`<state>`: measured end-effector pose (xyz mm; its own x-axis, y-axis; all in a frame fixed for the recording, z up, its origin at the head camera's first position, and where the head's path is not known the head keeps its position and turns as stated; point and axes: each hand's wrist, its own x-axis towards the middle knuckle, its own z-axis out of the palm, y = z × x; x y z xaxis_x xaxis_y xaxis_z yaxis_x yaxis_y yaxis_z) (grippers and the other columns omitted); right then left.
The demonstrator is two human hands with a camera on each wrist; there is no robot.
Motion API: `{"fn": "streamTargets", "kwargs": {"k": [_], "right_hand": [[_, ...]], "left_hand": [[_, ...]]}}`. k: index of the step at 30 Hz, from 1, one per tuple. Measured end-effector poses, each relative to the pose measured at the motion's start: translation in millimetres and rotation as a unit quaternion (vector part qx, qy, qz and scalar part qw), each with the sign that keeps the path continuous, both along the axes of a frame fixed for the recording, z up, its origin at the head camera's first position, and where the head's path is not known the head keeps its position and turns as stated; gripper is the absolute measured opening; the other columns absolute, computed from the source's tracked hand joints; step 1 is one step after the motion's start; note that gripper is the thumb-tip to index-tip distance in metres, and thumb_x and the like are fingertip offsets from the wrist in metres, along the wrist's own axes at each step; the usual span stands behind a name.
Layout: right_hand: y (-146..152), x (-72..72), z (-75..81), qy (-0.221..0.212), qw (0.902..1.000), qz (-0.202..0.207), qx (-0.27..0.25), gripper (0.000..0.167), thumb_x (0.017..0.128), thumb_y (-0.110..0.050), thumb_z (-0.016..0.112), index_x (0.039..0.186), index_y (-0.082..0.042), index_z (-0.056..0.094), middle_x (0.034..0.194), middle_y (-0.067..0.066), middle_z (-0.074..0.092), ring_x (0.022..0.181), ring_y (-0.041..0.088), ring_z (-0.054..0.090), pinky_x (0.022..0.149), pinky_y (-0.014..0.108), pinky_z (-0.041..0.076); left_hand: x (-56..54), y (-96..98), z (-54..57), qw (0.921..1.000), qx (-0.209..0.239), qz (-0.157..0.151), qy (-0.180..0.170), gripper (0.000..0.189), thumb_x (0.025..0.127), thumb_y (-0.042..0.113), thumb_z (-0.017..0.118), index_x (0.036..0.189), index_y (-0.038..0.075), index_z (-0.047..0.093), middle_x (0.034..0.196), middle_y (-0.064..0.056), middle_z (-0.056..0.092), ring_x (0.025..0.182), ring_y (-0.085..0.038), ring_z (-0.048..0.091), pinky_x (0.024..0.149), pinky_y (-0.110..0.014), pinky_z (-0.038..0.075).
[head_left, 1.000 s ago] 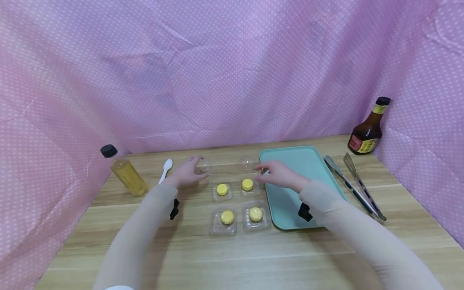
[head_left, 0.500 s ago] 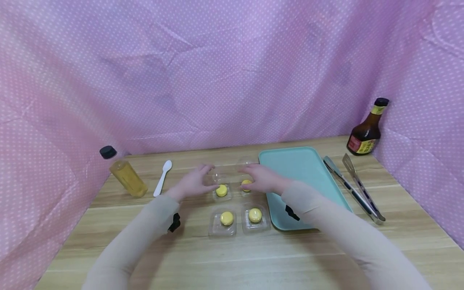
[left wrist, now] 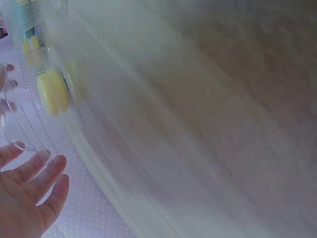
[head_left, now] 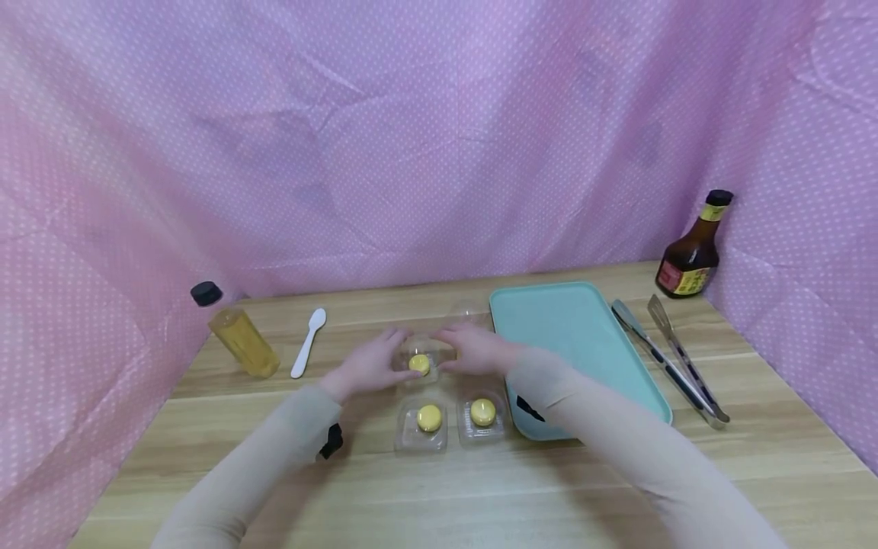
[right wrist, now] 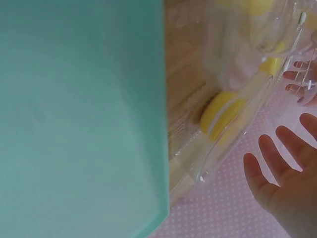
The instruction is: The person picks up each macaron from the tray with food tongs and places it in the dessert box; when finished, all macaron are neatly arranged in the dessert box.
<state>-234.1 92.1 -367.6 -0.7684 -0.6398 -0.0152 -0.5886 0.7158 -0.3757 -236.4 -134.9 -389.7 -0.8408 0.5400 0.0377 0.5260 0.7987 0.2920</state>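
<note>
In the head view, my left hand [head_left: 376, 364] is at the left side of a clear plastic box holding a yellow macaron [head_left: 419, 364]. Its fingertips touch the edge of a clear lid [left wrist: 25, 119] in the left wrist view, with the fingers fairly straight. My right hand [head_left: 473, 349] reaches in from the other side, fingers spread and holding nothing that I can see; it hides the back right macaron in the head view. Two more macarons sit in front in open clear boxes, one on the left [head_left: 429, 418] and one on the right [head_left: 483, 412].
A teal tray [head_left: 576, 328] lies under my right forearm. Beyond it are metal tongs [head_left: 668, 366] and a brown sauce bottle [head_left: 689, 255]. On the left are a white spoon [head_left: 309, 343] and a bottle of yellow liquid [head_left: 241, 335]. Another clear lid [head_left: 468, 311] lies at the back.
My left hand has moved right and toward me, and the clear lid by it has come forward over the back left macaron. My right hand has moved left from the tray's edge.
</note>
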Motion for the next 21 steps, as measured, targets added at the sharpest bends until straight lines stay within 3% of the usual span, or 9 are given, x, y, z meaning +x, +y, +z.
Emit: {"fn": "streamTargets", "kwargs": {"k": [6,13,21], "right_hand": [[-4.8,0.7,-1.7,-0.012,0.9998,-0.007,0.014,0.062,0.088,-0.033,0.065,0.142,-0.012,0.043,0.147,0.012,0.041,0.135,0.033,0.037,0.112,0.052,0.029],[-9.6,2.6,-8.9,-0.014,0.9988,-0.006,0.047,0.061,0.089,-0.034,0.064,0.144,-0.019,0.041,0.148,0.008,0.041,0.135,0.031,0.038,0.11,0.051,0.033],[-11.3,1.7,-10.5,-0.012,0.9989,0.001,0.045,0.06,0.09,-0.023,0.063,0.145,-0.027,0.038,0.148,0.01,0.04,0.135,0.031,0.038,0.109,0.052,0.035]], "left_hand": [[2.8,0.3,-5.5,0.9999,-0.011,-0.009,0.009,0.081,0.082,0.049,0.068,0.142,0.004,0.038,0.14,-0.02,0.045,0.118,-0.037,0.054,0.097,-0.052,0.047],[5.7,0.7,-7.3,0.9999,-0.004,-0.011,0.002,0.08,0.081,0.049,0.069,0.141,0.004,0.038,0.138,-0.019,0.046,0.116,-0.037,0.055,0.096,-0.051,0.048],[6.3,1.7,-5.5,0.9999,-0.006,-0.013,0.001,0.081,0.082,0.048,0.068,0.141,0.002,0.038,0.14,-0.02,0.045,0.119,-0.037,0.053,0.098,-0.051,0.047]]}}
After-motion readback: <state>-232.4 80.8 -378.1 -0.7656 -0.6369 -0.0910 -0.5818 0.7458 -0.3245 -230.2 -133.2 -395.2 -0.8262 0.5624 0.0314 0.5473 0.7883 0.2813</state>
